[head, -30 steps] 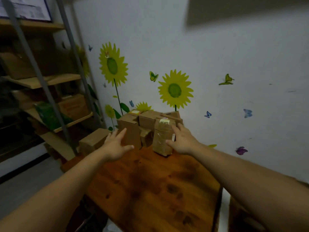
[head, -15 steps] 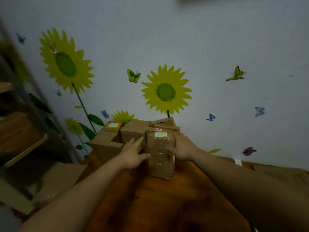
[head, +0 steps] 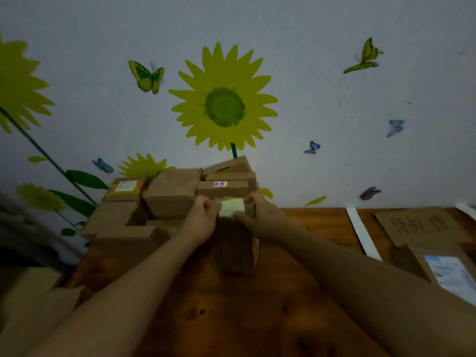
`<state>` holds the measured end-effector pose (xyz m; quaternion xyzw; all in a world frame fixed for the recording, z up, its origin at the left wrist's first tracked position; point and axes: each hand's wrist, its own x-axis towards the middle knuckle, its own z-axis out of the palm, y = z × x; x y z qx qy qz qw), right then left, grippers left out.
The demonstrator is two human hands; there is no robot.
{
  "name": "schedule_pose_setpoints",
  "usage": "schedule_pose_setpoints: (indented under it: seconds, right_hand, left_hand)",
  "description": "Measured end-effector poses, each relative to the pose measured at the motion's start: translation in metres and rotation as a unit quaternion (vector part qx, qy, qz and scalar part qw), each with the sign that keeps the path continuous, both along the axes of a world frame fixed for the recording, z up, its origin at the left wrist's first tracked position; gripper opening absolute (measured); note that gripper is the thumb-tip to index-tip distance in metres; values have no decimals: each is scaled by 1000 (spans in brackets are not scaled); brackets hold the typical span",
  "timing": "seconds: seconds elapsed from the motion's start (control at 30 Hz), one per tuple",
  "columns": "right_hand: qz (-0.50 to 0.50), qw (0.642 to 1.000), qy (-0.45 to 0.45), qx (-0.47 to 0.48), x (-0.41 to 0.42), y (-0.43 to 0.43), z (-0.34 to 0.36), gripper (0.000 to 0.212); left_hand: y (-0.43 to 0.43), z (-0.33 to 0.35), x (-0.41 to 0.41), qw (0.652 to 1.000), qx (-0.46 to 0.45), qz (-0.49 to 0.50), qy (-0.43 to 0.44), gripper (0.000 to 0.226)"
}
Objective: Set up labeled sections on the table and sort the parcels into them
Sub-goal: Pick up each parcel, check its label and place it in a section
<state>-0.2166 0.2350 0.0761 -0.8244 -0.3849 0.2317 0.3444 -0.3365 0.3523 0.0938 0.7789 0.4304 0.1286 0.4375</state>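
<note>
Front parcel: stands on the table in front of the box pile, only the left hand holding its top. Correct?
No. The head view shows both hands on it: left hand and right hand each grip the top of the front parcel, either side of its pale label. It does stand on the table in front of the box pile.

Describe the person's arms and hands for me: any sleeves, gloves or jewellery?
The left hand and right hand are bare, with no gloves, rings or wristbands showing. Both forearms are uncovered right to the picture's edge, so no sleeve is in view. The dim light hides any finer marks.
</note>
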Motion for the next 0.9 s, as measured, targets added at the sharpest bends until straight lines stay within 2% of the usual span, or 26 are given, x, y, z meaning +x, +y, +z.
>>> schedule_pose_setpoints:
  seconds: [0.07,0.13,0.2,0.27,0.37,0.43,0.5,0.57,0.6,0.77,0.83,0.9]
  right_hand:
    - [-32,999,18,16,-16,-10,1,21]
    - [-66,996,44,30,-35,-25,2,19]
    - [-90,989,108,46,-57,-43,2,46]
    - [-96,981,165,41,-82,-59,1,71]
    - [-108,967,229,11,-125,-78,-7,75]
    - [-138,954,266,-3,-154,-92,-15,69]
    - [-156,945,286,-1,-179,-107,-26,58]
    - [-179,932,313,44,-200,-124,-31,60]
    - [-189,929,312,67,-207,-132,-33,61]
    - [-196,937,247,149,-234,-156,-10,53]
    - [-181,937,236,184,-240,-160,9,66]
    - [-166,942,218,192,-247,-164,28,94]
  left_hand:
    - [-4,-2,-15,1000,11,15,20,28]
    - [-13,-7,-37,998,-55,9,17,31]
    - [-23,-12,-61,985,-172,-8,-4,42]
    - [-33,-14,-85,956,-294,-22,-5,42]
    - [-53,-22,-116,921,-389,-10,-24,26]
    - [-72,-34,-133,928,-372,4,-21,27]
    - [-91,-47,-150,938,-346,19,1,47]
    - [-107,-52,-168,933,-359,24,-10,70]
    - [-113,-54,-177,931,-363,16,-23,73]
    - [-125,-33,-206,922,-370,-40,-105,60]
    - [-128,-13,-211,911,-381,-32,-154,49]
    - [-132,8,-213,914,-361,-35,-183,61]
